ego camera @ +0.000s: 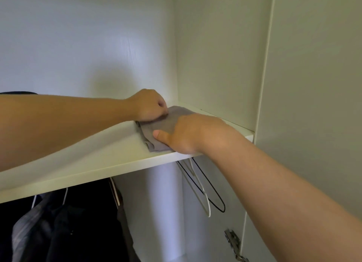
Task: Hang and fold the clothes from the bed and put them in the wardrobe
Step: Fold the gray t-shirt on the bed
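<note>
Inside the wardrobe now, and it's crowded below the shelf point(101, 150). Dark clothes point(68, 222) hang packed under its left half. Further right, two bare hangers dangle, a white hanger point(204, 201) and a black hanger point(216, 195), just beside each other and tilted. A metal hinge point(232, 240) sits low on the right by the open door point(313, 85). Something dark peeks up behind the left forearm at the shelf's left edge; too little of it shows to name it.

Up top, the way is open: only the side wall point(215, 56) stands close on the right, and the back wall point(78, 46) lies beyond.

The folded grey garment point(156, 127) lies flat on the shelf, toward its right end. Its near end sits just at the front edge. Its long axis runs from that front edge back toward the rear right corner, angled slightly right, with the folded layers showing along its left side.

The left hand point(147, 106) is at the garment's far left edge, fingers curled tight, pinching the cloth there. The right hand point(188, 136) rests on top of the near part, thumb straight and lying on the fabric. Its fingers are hidden behind the back of the hand, so I can't tell whether they are spread or curled.
</note>
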The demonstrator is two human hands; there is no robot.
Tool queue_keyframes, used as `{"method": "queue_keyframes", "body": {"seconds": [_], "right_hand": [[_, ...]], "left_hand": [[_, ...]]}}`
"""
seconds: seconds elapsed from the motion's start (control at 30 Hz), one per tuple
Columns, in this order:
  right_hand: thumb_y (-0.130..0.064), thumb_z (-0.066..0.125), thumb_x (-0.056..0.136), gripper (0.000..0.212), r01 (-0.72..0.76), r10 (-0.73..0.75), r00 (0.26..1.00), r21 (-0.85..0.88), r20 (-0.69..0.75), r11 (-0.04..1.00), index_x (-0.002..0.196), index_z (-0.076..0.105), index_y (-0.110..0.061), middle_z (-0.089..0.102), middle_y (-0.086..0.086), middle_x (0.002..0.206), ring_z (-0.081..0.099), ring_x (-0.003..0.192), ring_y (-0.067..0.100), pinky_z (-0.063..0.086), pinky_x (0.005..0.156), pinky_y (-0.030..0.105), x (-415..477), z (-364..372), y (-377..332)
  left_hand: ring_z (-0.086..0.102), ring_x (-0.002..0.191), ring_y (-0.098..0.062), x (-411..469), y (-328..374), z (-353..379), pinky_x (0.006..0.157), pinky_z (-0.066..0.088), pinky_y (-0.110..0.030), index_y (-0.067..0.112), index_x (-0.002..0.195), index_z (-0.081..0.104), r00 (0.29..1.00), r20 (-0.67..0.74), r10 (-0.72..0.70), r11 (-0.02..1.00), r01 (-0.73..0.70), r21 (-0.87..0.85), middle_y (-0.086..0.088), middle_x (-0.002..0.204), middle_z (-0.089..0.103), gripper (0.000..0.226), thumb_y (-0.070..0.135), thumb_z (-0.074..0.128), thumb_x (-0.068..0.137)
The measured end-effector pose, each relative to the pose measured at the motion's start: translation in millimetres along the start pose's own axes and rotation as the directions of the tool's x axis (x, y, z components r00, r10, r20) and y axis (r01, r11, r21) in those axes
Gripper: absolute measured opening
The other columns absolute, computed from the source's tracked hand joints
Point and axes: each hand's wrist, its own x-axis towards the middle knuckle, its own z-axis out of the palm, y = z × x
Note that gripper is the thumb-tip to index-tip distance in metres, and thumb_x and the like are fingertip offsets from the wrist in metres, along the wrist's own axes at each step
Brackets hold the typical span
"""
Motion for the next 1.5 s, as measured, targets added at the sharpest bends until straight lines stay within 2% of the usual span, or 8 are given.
{"method": "queue_keyframes", "body": {"seconds": [0.13,0.3,0.4,0.5,0.7,1.0,1.23,1.5], "right_hand": [[-0.064,0.049,0.094,0.047,0.120,-0.126,0.968,-0.044,-0.218,0.992,0.070,0.042,-0.024,0.047,-0.002,0.075,0.041,0.062,0.016,0.025,0.050,0.028,7.3,1.4,4.6],[-0.035,0.033,0.110,0.041,0.189,-0.187,0.982,-0.095,0.032,0.977,0.135,0.056,-0.012,0.060,0.013,0.134,0.055,0.122,0.032,0.042,0.094,0.038,39.2,-7.2,8.4],[-0.035,0.048,0.100,0.024,0.159,-0.165,0.975,-0.051,-0.148,0.986,0.101,0.064,-0.017,0.066,0.009,0.105,0.062,0.090,0.026,0.046,0.071,0.031,57.0,-4.2,13.3],[-0.026,0.056,0.092,0.028,0.121,-0.122,0.966,-0.020,-0.229,0.992,0.068,0.041,-0.022,0.046,-0.001,0.072,0.043,0.059,0.014,0.029,0.049,0.027,65.9,-1.9,16.0],[-0.028,0.047,0.104,0.034,0.151,-0.149,0.989,-0.143,0.024,0.978,0.132,0.060,-0.015,0.063,0.011,0.128,0.060,0.110,0.031,0.045,0.086,0.031,93.2,-15.7,12.5],[-0.027,0.046,0.105,0.044,0.189,-0.180,0.976,-0.072,0.118,0.979,0.150,0.048,-0.027,0.052,0.002,0.149,0.051,0.132,0.027,0.040,0.112,0.042,143.7,3.7,-5.2],[-0.018,0.035,0.107,0.045,0.198,-0.199,0.980,-0.062,-0.011,0.978,0.150,0.048,-0.020,0.053,0.008,0.149,0.051,0.133,0.026,0.038,0.110,0.032,160.2,10.9,16.3],[-0.031,0.012,0.112,0.056,0.123,-0.127,0.991,0.087,0.041,0.989,0.153,0.036,-0.001,0.037,0.020,0.158,0.033,0.147,0.033,0.023,0.121,0.038,158.4,21.6,14.6]], "left_hand": [[0.059,0.096,-0.012,2.3,-14.4,7.7,0.076,0.042,-0.024,0.034,0.100,0.076,0.995,0.102,0.002,0.999,-0.007,0.049,0.011,0.110,0.072,0.030,0.050,0.050,0.100],[0.054,0.127,-0.028,22.0,-13.1,11.5,0.109,0.037,-0.033,0.017,0.135,0.062,0.984,0.162,-0.073,0.992,0.056,0.109,-0.010,0.140,0.060,0.050,0.045,0.030,0.110],[0.060,0.111,-0.020,29.9,-12.0,9.6,0.095,0.043,-0.029,0.021,0.121,0.072,0.996,-0.073,0.042,0.996,-0.036,0.085,0.000,0.127,0.069,0.029,0.033,0.051,0.103],[0.062,0.086,-0.022,29.8,-12.0,14.0,0.075,0.048,-0.032,0.022,0.094,0.076,0.999,0.030,0.019,0.987,-0.024,0.157,0.002,0.089,0.072,0.029,0.037,0.051,0.098],[0.056,0.103,-0.025,53.9,-17.9,14.3,0.089,0.042,-0.032,0.016,0.115,0.070,0.985,0.156,-0.072,0.982,0.042,0.184,-0.004,0.108,0.067,0.042,0.044,0.040,0.108],[0.050,0.130,-0.020,104.2,-57.1,31.5,0.111,0.031,-0.029,0.036,0.148,0.050,0.954,0.294,-0.054,0.997,0.033,0.075,-0.002,0.143,0.058,0.041,0.027,0.040,0.109],[0.052,0.133,-0.022,136.6,-72.3,53.6,0.079,0.029,0.003,0.013,0.153,0.042,0.966,0.255,-0.038,0.999,0.037,0.011,-0.009,0.150,0.051,0.053,-0.005,0.037,0.103],[0.058,0.124,-0.028,118.0,-38.2,31.0,0.105,0.047,-0.034,0.015,0.134,0.064,0.993,-0.026,-0.117,0.972,0.120,0.203,-0.010,0.137,0.062,0.041,0.017,0.061,0.093]]}}
